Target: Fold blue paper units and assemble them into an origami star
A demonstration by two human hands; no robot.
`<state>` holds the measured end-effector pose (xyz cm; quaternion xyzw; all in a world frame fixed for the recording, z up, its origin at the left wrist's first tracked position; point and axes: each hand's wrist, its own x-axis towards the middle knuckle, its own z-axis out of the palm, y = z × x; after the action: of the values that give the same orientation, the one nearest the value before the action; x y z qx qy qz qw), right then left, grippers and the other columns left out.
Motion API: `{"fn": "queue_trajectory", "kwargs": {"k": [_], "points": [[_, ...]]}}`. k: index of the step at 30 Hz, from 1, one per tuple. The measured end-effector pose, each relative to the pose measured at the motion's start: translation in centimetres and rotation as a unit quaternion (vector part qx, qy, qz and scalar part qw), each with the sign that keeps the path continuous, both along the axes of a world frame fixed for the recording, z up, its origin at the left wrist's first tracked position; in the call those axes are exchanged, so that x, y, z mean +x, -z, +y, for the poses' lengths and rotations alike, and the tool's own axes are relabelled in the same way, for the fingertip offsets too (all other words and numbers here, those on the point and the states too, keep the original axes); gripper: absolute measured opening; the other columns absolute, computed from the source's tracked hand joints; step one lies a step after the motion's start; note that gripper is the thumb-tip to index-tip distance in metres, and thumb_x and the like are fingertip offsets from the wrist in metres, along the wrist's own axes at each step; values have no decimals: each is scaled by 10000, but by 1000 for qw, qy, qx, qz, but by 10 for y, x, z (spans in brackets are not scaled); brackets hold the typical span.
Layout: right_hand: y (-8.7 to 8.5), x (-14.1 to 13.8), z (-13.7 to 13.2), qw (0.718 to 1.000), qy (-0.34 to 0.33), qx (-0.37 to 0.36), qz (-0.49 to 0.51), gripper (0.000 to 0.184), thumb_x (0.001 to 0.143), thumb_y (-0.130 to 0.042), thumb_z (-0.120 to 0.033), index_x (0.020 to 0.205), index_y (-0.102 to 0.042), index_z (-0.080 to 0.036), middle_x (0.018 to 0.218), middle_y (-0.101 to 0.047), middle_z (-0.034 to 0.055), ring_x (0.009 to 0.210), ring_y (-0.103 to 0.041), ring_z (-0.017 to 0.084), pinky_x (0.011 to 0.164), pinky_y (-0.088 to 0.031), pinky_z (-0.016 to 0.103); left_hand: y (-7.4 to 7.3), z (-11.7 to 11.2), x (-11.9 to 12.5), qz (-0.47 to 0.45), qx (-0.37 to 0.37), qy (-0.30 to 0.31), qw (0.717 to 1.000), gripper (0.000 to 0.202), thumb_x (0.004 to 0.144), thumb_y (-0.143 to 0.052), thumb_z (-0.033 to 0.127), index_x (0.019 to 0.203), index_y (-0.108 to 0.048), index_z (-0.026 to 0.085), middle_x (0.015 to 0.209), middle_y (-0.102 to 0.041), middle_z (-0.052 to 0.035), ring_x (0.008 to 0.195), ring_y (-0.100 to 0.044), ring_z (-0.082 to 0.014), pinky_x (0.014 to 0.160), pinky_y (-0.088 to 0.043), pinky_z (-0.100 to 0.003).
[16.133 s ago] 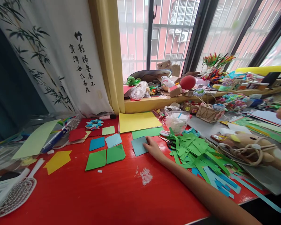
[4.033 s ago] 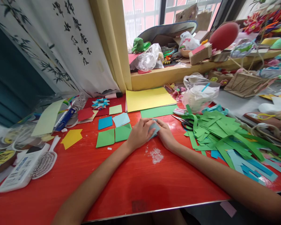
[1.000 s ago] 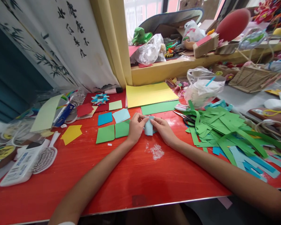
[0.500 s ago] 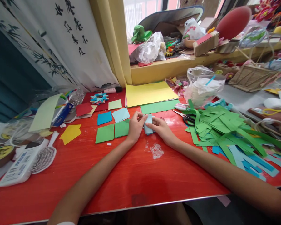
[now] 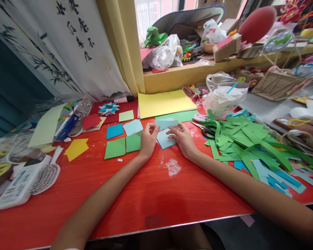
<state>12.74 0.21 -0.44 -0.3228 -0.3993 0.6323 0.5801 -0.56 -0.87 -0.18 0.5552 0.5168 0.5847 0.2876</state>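
A light blue paper square (image 5: 165,134) lies on the red table (image 5: 135,194) between my hands, its far edge folded up. My left hand (image 5: 147,140) pinches the paper's left edge with thumb and fingers. At the right edge my right hand (image 5: 184,139) rests on the sheet, fingers curled and pressing it down. Just left of my left hand lie two green paper squares (image 5: 122,146), with blue squares (image 5: 123,128) behind them.
A yellow sheet (image 5: 164,102) over a green one lies behind my hands. Scissors (image 5: 207,129) and a heap of green and blue paper strips (image 5: 247,146) fill the right. A plastic bag (image 5: 223,93), a hairbrush (image 5: 45,173), a calculator (image 5: 14,187) and a cluttered windowsill surround the area.
The light blue paper was a narrow folded strip held upright between both hands; now it is opened out and lying flatter on the table, with my hands spread to its two sides.
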Motion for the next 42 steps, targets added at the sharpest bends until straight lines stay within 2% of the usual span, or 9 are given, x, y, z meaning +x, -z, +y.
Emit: {"fn": "queue_trajectory", "kwargs": {"k": [5, 11, 16, 20, 23, 28, 33, 42], "points": [[-3, 1, 0, 1000, -29, -2, 5, 307, 671, -721, -346, 878, -549, -199, 787, -597, -27, 645, -611, 89, 525, -476, 178, 2, 1, -1, 23, -13, 24, 999, 193, 837, -532, 337, 753, -478, 171, 715, -495, 22, 651, -463, -84, 641, -360, -214], [3, 6, 5, 999, -22, -24, 33, 241, 662, -737, -304, 786, -575, -177, 694, -585, -40, 589, -619, 70, 508, -488, 145, 3, 0, -2, 26, -29, 56, 998, 207, 839, -517, 331, 729, -434, 176, 664, -466, 32, 586, -417, -73, 583, -327, -209], [6, 7, 8, 998, -18, -39, 46, 201, 657, -741, -255, 773, -605, -164, 675, -628, -21, 581, -638, 75, 546, -521, 139, 4, 0, -2, 39, -41, 64, 996, 197, 830, -530, 340, 749, -452, 178, 699, -505, 26, 608, -450, -73, 597, -353, -204], [5, 6, 7, 999, -26, -31, 36, 194, 662, -735, -242, 793, -621, -158, 702, -651, -12, 588, -650, 83, 547, -527, 144, 6, 1, -2, 42, -53, 71, 995, 182, 820, -547, 361, 839, -512, 183, 779, -563, 9, 647, -493, -83, 608, -379, -206], [4, 5, 6, 999, -27, -24, 29, 195, 669, -730, -248, 803, -623, -155, 691, -653, -11, 581, -648, 84, 553, -527, 148, 6, 2, -1, 24, -60, 90, 994, 207, 814, -559, 378, 854, -512, 180, 766, -568, 5, 660, -521, -91, 623, -397, -214], [4, 5, 5, 1000, -21, -15, 15, 189, 674, -719, -261, 794, -612, -161, 656, -645, -18, 556, -632, 77, 550, -514, 149, 4, 2, 1, -2, -64, 114, 991, 228, 795, -592, 380, 829, -491, 178, 669, -526, 27, 666, -546, -98, 643, -410, -221], [3, 4, 4, 1000, -3, -9, 1, 184, 670, -712, -248, 775, -593, -154, 604, -623, -27, 512, -598, 66, 497, -474, 143, 2, 2, 2, -2, -69, 124, 990, 234, 793, -591, 382, 842, -490, 177, 664, -540, 24, 667, -550, -101, 637, -410, -223], [8, 6, 6, 1000, 1, 4, -26, 179, 702, -684, -289, 757, -566, -166, 569, -596, -29, 495, -550, 59, 498, -434, 157, 5, 4, 1, 4, -74, 129, 989, 247, 783, -599, 378, 873, -485, 178, 686, -564, 16, 656, -556, -102, 604, -408, -216]]}}
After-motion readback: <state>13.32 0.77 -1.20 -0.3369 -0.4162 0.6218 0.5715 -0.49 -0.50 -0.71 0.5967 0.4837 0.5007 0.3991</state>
